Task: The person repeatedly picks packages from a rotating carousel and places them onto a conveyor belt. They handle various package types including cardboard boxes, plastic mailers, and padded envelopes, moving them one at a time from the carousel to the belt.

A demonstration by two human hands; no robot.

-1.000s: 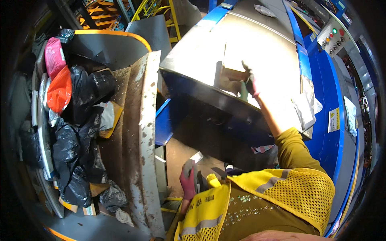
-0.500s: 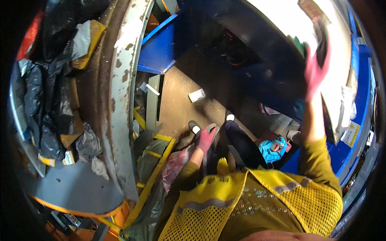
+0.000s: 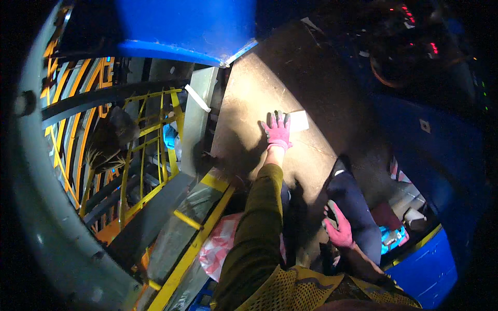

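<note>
My left hand (image 3: 278, 132), in a pink glove with dark fingertips, reaches down over the brown floor with its fingers spread. Right beside its fingers lies a small white rectangular packet (image 3: 299, 121); whether the fingertips touch it I cannot tell. Glare washes out its surface. My right hand (image 3: 340, 228), gloved alike, hangs in front of my right leg (image 3: 353, 205). Its fingers are loosely bent, with thumb and fingers apart, and nothing shows in them.
A blue metal panel (image 3: 187, 26) stands ahead, near a grey post (image 3: 199, 116). Yellow-edged framework (image 3: 179, 249) runs along my left. A red-and-white plastic bag (image 3: 220, 246) lies by my left arm. Low on the right are a bright blue bag (image 3: 392, 238) and a blue panel (image 3: 428, 267).
I have bent lower toward the floor. My left hand has moved forward and down to the packet. My right hand has come down from the bright surface at the upper right to beside my leg.
</note>
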